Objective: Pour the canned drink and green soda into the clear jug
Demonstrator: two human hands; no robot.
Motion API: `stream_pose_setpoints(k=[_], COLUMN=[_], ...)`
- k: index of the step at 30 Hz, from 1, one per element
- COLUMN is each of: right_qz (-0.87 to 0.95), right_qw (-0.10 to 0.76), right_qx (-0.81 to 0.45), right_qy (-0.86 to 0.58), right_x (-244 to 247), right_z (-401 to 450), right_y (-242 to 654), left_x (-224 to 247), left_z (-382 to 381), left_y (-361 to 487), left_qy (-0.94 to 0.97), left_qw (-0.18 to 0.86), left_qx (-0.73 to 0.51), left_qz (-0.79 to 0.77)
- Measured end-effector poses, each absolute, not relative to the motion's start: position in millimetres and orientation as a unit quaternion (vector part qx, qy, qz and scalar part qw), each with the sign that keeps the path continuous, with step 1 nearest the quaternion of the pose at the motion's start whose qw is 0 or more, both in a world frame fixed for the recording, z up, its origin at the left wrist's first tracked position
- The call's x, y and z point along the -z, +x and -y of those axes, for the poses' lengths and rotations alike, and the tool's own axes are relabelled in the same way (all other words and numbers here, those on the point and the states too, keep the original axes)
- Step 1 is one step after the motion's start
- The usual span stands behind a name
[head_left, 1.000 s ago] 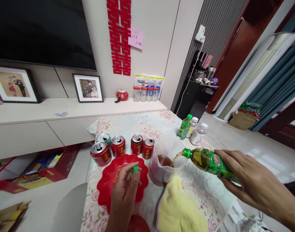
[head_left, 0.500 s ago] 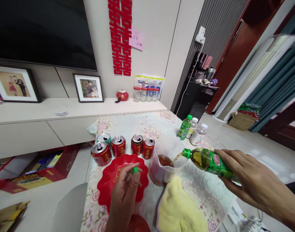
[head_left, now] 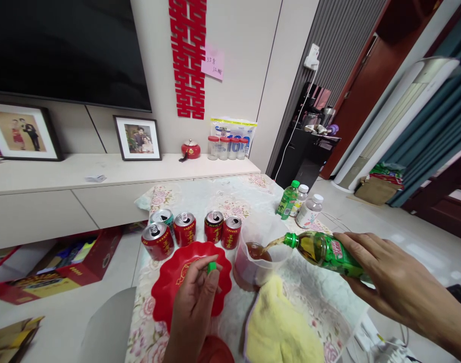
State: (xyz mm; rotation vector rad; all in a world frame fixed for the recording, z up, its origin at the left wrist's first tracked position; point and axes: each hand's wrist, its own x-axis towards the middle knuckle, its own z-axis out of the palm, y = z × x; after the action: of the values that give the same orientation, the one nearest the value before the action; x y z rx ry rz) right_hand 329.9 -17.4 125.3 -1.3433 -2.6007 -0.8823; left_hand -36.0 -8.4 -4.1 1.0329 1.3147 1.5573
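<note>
My right hand (head_left: 382, 272) is wrapped round a green-labelled drink bottle (head_left: 331, 252), tilted with its mouth to the left. A stream of brown liquid (head_left: 273, 244) runs from the mouth into a translucent plastic pitcher (head_left: 249, 272), partly filled with brown drink. Between the thumb and fingers of my left hand (head_left: 196, 297) is a small green bottle cap (head_left: 212, 266). That hand is above a red scalloped plate (head_left: 162, 292). A yellow cloth (head_left: 279, 322) lies in front of the pitcher.
Several opened drink cans (head_left: 185, 229) stand behind the plate. A capped green bottle (head_left: 288, 200) and two white-capped bottles (head_left: 309, 212) are at the table's right edge. A grey stool (head_left: 107, 327) is at the left, near a red box (head_left: 98, 257) on the floor.
The stream from the bottle has grown thicker and reaches further left into the pitcher. The bottle has shifted very slightly left; my left hand holds still with the cap.
</note>
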Motion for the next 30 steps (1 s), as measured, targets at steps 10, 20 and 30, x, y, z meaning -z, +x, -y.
stream_pose_setpoints(k=[10, 20, 30], right_qz=[0.855, 0.856, 0.853], right_qw=[0.043, 0.033, 0.021], right_qx=[0.296, 0.302, 0.309], right_qy=[-0.423, -0.419, -0.421], right_x=[-129.0, -131.1, -134.4], right_z=[17.8, 16.9, 17.0], right_y=[328.3, 329.1, 325.8], left_x=[1.2, 5.2, 3.1], left_z=[9.0, 8.5, 9.7], left_y=[-37.6, -37.0, -38.7], left_qy=[0.419, 0.429, 0.422], left_qw=[0.419, 0.406, 0.429], left_qx=[-0.614, -0.62, -0.621], left_qz=[-0.522, -0.516, -0.503])
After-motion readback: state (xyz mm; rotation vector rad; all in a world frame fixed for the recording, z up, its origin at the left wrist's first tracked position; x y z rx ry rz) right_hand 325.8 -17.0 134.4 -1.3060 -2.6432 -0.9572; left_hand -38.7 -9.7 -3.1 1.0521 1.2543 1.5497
